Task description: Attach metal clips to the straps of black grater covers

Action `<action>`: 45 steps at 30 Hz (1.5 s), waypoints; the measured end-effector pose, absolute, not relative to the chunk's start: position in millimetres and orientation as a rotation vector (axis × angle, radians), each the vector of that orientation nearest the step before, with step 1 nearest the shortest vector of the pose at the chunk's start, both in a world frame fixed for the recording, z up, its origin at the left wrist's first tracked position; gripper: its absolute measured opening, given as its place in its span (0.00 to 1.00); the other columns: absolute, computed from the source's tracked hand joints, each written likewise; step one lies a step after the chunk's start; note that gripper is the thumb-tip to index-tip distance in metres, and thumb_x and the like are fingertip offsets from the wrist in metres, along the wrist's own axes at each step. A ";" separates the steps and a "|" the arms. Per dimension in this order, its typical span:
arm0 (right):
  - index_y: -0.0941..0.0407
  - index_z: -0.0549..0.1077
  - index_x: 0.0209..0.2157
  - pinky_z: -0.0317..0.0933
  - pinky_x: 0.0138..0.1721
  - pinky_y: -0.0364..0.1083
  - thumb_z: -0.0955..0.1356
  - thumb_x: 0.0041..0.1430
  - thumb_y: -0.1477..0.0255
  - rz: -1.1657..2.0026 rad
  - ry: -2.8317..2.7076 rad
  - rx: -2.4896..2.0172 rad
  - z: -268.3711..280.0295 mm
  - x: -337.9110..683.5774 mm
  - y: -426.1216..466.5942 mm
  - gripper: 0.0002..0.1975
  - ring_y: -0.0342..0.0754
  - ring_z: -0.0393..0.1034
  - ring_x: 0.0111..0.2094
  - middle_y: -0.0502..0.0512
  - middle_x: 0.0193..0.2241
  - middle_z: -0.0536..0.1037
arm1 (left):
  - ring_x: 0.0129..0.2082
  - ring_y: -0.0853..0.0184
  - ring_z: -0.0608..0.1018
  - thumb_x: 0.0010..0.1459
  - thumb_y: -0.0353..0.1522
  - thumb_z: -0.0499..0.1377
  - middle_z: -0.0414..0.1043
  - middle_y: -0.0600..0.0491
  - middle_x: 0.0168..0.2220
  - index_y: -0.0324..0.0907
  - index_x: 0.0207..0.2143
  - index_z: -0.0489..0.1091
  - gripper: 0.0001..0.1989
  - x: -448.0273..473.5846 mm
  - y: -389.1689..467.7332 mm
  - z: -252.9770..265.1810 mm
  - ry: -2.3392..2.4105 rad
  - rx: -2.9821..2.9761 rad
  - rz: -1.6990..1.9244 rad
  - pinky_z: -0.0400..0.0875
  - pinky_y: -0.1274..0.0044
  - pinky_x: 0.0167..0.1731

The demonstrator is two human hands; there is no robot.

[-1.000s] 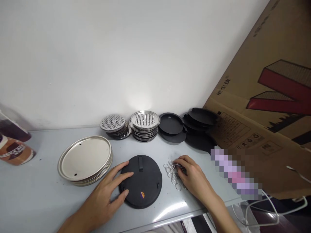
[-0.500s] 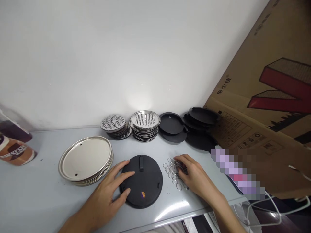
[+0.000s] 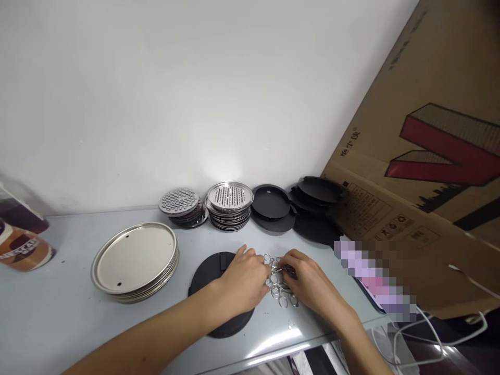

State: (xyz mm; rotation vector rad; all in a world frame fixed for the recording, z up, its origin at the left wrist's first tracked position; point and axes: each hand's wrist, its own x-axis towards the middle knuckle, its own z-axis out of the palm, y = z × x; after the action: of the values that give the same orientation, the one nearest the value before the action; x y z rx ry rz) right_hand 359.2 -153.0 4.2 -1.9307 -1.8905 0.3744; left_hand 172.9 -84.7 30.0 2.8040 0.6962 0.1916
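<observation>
A small pile of thin metal rings [image 3: 283, 301] lies on the table between my hands. My left hand [image 3: 246, 278] reaches across the black round disc [image 3: 205, 271], its fingers pinched at the left side of the pile on a metal ring; the fingertips are partly hidden. Opposite it, my right hand [image 3: 308, 278] has its fingers closed on metal rings at the pile's right side. A shiny bit of metal shows between the two hands. The disc lies flat, with a raised tab near its far edge, and my left forearm covers much of it.
Large silver lids [image 3: 136, 258] are stacked at the left. Along the wall stand perforated discs [image 3: 179, 202], slotted grater-like discs [image 3: 230, 197] and black round trays [image 3: 271, 202]. A cardboard box [image 3: 371, 208] leans at the right; a paper cup [image 3: 25, 250] stands far left.
My left hand has left the black disc's edge and moved right to the rings, its fingers closing there. My right hand stays at the pile. The view has shifted slightly.
</observation>
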 end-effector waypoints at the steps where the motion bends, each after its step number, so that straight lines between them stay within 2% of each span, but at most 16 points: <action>1: 0.53 0.76 0.35 0.60 0.40 0.46 0.62 0.53 0.81 0.383 -1.887 -1.922 4.7 359.6 -153.4 0.14 0.50 0.70 0.38 0.55 0.36 0.74 | 0.44 0.54 0.75 0.55 0.33 0.64 0.77 0.47 0.35 0.39 0.34 0.77 0.06 175.8 -83.4 28.0 0.707 2.794 0.161 0.63 0.58 0.55; 7: 0.54 0.75 0.31 0.60 0.38 0.46 0.64 0.54 0.79 0.448 -1.799 -1.800 9.5 364.7 -154.2 0.09 0.49 0.70 0.36 0.53 0.34 0.76 | 0.43 0.55 0.76 0.58 0.30 0.60 0.77 0.47 0.35 0.39 0.33 0.76 0.05 175.8 -81.9 20.2 0.721 2.748 0.115 0.65 0.60 0.53; 12: 0.54 0.75 0.33 0.62 0.35 0.46 0.67 0.58 0.71 0.654 -1.562 -1.626 14.1 369.2 -154.3 0.04 0.48 0.69 0.32 0.53 0.32 0.77 | 0.42 0.53 0.74 0.60 0.30 0.57 0.74 0.43 0.37 0.35 0.35 0.75 0.08 177.1 -84.6 15.3 0.653 2.866 0.119 0.68 0.61 0.48; 16: 0.56 0.72 0.31 0.64 0.33 0.44 0.68 0.58 0.67 0.901 -1.300 -1.423 17.3 368.5 -146.7 0.06 0.47 0.72 0.34 0.57 0.37 0.79 | 0.42 0.56 0.73 0.64 0.27 0.52 0.73 0.43 0.38 0.36 0.36 0.71 0.09 167.3 -83.9 30.5 0.639 2.835 0.316 0.67 0.64 0.47; 18: 0.55 0.68 0.28 0.63 0.27 0.43 0.68 0.57 0.68 1.009 -1.215 -1.324 22.0 364.7 -136.9 0.07 0.47 0.73 0.32 0.57 0.34 0.80 | 0.39 0.60 0.73 0.65 0.27 0.51 0.73 0.47 0.37 0.38 0.37 0.70 0.08 151.2 -77.9 44.6 0.692 2.620 0.473 0.68 0.69 0.43; 22: 0.54 0.66 0.28 0.56 0.16 0.40 0.68 0.53 0.72 1.138 -1.252 -1.309 36.7 344.2 -104.2 0.04 0.47 0.73 0.22 0.52 0.23 0.77 | 0.36 0.66 0.75 0.63 0.32 0.56 0.75 0.53 0.34 0.42 0.34 0.70 0.06 105.6 -58.9 63.4 0.847 2.140 0.666 0.68 0.75 0.39; 26: 0.57 0.71 0.28 0.54 0.17 0.39 0.69 0.49 0.75 1.077 -1.476 -1.459 41.4 311.3 -74.8 0.02 0.41 0.66 0.16 0.49 0.21 0.75 | 0.34 0.66 0.76 0.59 0.36 0.60 0.75 0.54 0.32 0.41 0.34 0.73 0.07 72.9 -51.2 51.0 0.971 1.829 0.733 0.68 0.76 0.37; 28: 0.58 0.73 0.29 0.52 0.16 0.39 0.69 0.52 0.72 1.135 -1.525 -1.441 37.0 297.0 -72.0 0.03 0.39 0.63 0.15 0.50 0.21 0.75 | 0.34 0.67 0.76 0.57 0.36 0.62 0.75 0.53 0.32 0.41 0.35 0.74 0.07 67.5 -54.1 39.9 0.984 1.714 0.754 0.69 0.76 0.36; 32: 0.59 0.76 0.34 0.46 0.15 0.39 0.69 0.58 0.63 1.377 -1.461 -1.315 22.9 286.6 -85.5 0.12 0.36 0.58 0.15 0.51 0.25 0.75 | 0.37 0.64 0.78 0.55 0.34 0.63 0.78 0.50 0.35 0.40 0.39 0.76 0.10 70.5 -61.9 28.6 0.972 1.617 0.763 0.71 0.75 0.40; 34: 0.58 0.77 0.38 0.47 0.16 0.39 0.71 0.57 0.61 1.421 -1.409 -1.290 16.6 289.2 -91.5 0.14 0.36 0.57 0.16 0.49 0.24 0.74 | 0.38 0.63 0.79 0.55 0.34 0.63 0.80 0.49 0.36 0.40 0.39 0.77 0.10 72.6 -63.7 28.5 0.993 1.630 0.741 0.71 0.74 0.42; 36: 0.58 0.77 0.43 0.54 0.19 0.39 0.72 0.55 0.62 1.441 -1.375 -1.265 12.1 292.7 -93.4 0.17 0.38 0.61 0.19 0.49 0.24 0.74 | 0.38 0.62 0.80 0.54 0.34 0.63 0.80 0.50 0.36 0.41 0.37 0.78 0.09 73.0 -64.4 29.0 1.034 1.660 0.719 0.72 0.74 0.41; 40: 0.57 0.74 0.49 0.68 0.35 0.46 0.74 0.54 0.62 1.493 -1.317 -1.128 9.5 291.6 -92.8 0.23 0.46 0.74 0.32 0.56 0.35 0.79 | 0.37 0.63 0.80 0.56 0.35 0.62 0.81 0.51 0.37 0.43 0.37 0.79 0.08 71.9 -66.2 28.7 1.065 1.733 0.724 0.72 0.74 0.41; 43: 0.55 0.73 0.50 0.69 0.46 0.51 0.74 0.53 0.61 1.538 -1.224 -1.044 10.7 284.0 -95.7 0.24 0.49 0.77 0.38 0.57 0.38 0.80 | 0.36 0.64 0.79 0.55 0.34 0.63 0.80 0.52 0.37 0.44 0.38 0.79 0.08 73.6 -69.3 27.7 1.039 1.824 0.762 0.73 0.75 0.39; 45: 0.54 0.72 0.50 0.69 0.48 0.52 0.75 0.53 0.61 1.545 -1.197 -1.013 10.8 278.5 -98.7 0.24 0.48 0.77 0.39 0.56 0.38 0.81 | 0.36 0.65 0.79 0.56 0.34 0.64 0.79 0.53 0.37 0.45 0.38 0.79 0.07 75.5 -71.6 26.6 1.026 1.934 0.823 0.72 0.75 0.38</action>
State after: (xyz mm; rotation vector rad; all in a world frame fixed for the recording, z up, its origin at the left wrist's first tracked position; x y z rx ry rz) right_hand 278.5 -98.7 10.8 -1.0135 -1.1972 1.5446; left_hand 75.5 -71.6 26.6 1.9338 1.0262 0.8230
